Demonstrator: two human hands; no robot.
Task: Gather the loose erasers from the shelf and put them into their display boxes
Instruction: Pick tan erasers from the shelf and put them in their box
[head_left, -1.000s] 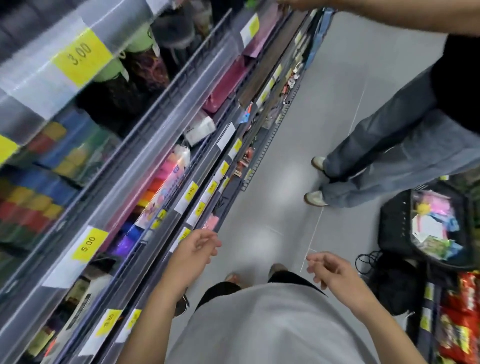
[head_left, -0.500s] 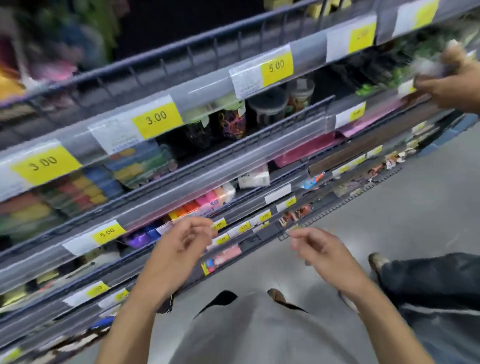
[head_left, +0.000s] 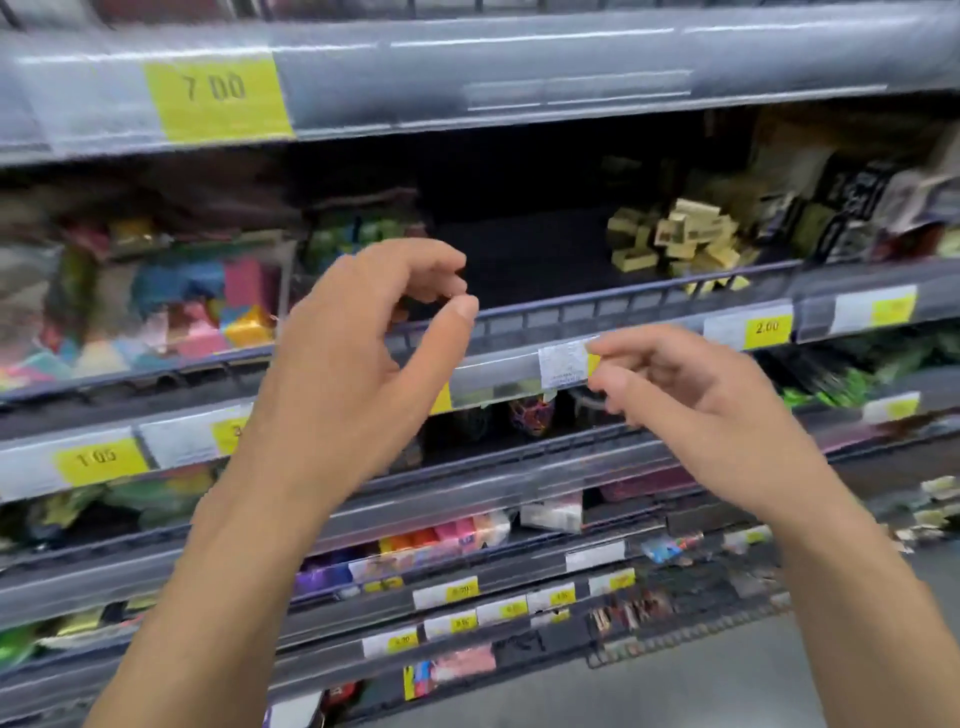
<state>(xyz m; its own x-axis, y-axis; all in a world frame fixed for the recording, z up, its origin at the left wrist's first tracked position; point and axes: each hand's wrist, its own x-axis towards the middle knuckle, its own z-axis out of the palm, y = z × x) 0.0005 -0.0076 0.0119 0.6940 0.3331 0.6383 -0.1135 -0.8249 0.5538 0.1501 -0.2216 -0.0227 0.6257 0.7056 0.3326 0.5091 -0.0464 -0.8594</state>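
A heap of small cream-yellow erasers (head_left: 675, 236) lies loose on the middle shelf, behind a low dark rail (head_left: 597, 306). A few more sit at the rail's edge. Dark printed boxes (head_left: 852, 208) stand right of the heap, too blurred to tell their contents. My left hand (head_left: 363, 358) is raised before the bare dark part of that shelf, left of the erasers, fingers loosely curled with the thumb near the forefinger, holding nothing. My right hand (head_left: 691, 400) hovers lower, below the heap and in front of a white price label (head_left: 563, 366), fingers relaxed and empty.
Colourful blocks (head_left: 208, 301) fill the shelf's left part. A shelf edge with a yellow 7.00 tag (head_left: 218, 98) runs above. Below are more shelves with yellow price tags (head_left: 768, 328), pink and orange packs (head_left: 447, 535) and the grey floor (head_left: 779, 686) at bottom right.
My view has swung up from the floor and lower shelves to the eraser shelf. Both hands have risen from waist height to the front of that shelf, still empty.
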